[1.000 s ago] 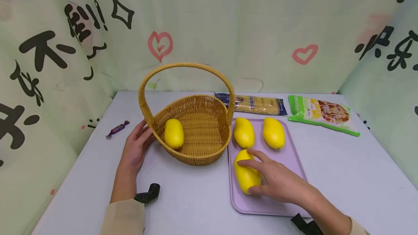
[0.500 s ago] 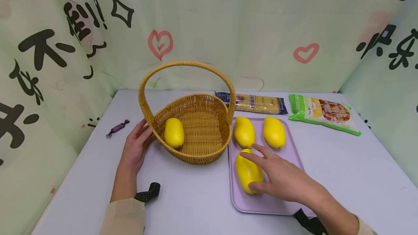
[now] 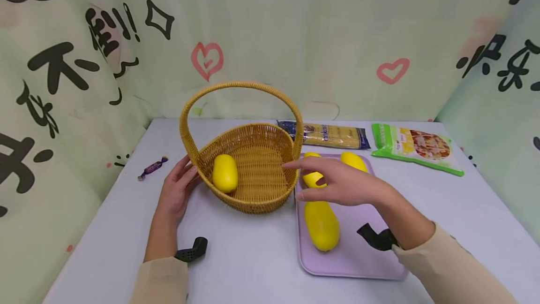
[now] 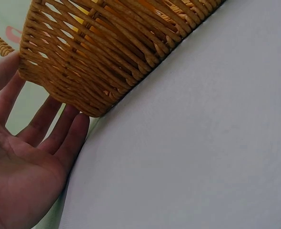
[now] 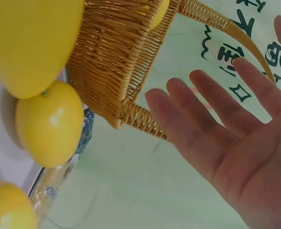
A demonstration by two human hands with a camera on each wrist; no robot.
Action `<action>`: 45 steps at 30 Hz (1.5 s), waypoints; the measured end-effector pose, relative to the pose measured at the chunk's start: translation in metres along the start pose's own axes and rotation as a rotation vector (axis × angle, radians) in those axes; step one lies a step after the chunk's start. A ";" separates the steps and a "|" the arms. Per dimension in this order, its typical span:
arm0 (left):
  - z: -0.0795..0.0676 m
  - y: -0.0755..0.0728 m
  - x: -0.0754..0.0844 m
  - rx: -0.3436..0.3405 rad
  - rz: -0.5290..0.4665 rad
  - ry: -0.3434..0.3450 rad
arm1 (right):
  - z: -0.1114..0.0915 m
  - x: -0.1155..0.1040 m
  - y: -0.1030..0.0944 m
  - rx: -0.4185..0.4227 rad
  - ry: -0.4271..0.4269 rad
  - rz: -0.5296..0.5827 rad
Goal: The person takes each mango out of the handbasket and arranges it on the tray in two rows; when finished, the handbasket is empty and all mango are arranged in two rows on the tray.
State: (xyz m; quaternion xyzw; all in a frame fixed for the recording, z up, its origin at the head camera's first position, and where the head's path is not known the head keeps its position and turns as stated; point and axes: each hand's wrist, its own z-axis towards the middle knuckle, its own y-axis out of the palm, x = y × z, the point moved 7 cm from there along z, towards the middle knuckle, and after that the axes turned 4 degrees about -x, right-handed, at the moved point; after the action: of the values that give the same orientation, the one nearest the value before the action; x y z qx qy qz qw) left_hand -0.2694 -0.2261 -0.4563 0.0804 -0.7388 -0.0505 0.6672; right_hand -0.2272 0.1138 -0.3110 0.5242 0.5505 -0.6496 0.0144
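Note:
A wicker basket with a tall handle stands mid-table, and one yellow mango lies in its left part. My left hand touches the basket's left side, its fairly straight fingers against the wicker in the left wrist view. Between basket and lilac tray, my right hand hovers with fingers extended and nothing held; its fingertips overlap the basket's right rim in the head view. On the tray lie a front mango and two farther mangoes, partly hidden by that hand.
Behind the tray lies a long pasta packet, its left end behind the basket handle. A green and white food bag rests at the back right. A purple wrapped candy lies left of the basket.
My right hand has left the front mango, moving up and left toward the basket's right rim without it. The left hand, basket and mangoes have stayed in place.

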 end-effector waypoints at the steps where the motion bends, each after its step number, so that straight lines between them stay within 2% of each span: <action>1: 0.000 0.001 -0.001 0.000 -0.004 0.000 | 0.005 0.000 -0.002 -0.011 -0.001 0.024; 4: 0.000 0.002 -0.003 0.002 -0.015 -0.001 | 0.018 -0.003 -0.005 -0.046 0.005 0.067; 11: 0.002 0.003 -0.004 0.013 -0.013 -0.004 | 0.049 -0.018 -0.009 -0.087 -0.028 0.009; 18: 0.003 -0.001 -0.002 0.011 -0.011 -0.001 | 0.083 -0.028 -0.010 -0.127 -0.042 0.006; 37: 0.004 0.001 -0.002 0.003 -0.017 -0.001 | 0.156 -0.011 0.007 -0.221 0.155 0.030; 41: 0.002 0.001 -0.001 0.005 -0.010 -0.006 | 0.168 -0.010 0.011 -0.239 0.189 0.014; 45: 0.002 0.000 -0.001 0.006 -0.007 -0.005 | 0.177 -0.007 0.018 -0.271 0.220 0.044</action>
State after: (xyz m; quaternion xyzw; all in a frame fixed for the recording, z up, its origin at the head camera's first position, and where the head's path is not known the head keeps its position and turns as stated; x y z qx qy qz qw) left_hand -0.2710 -0.2257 -0.4577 0.0846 -0.7405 -0.0507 0.6648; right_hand -0.3308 -0.0262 -0.3462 0.5973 0.6199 -0.5075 0.0386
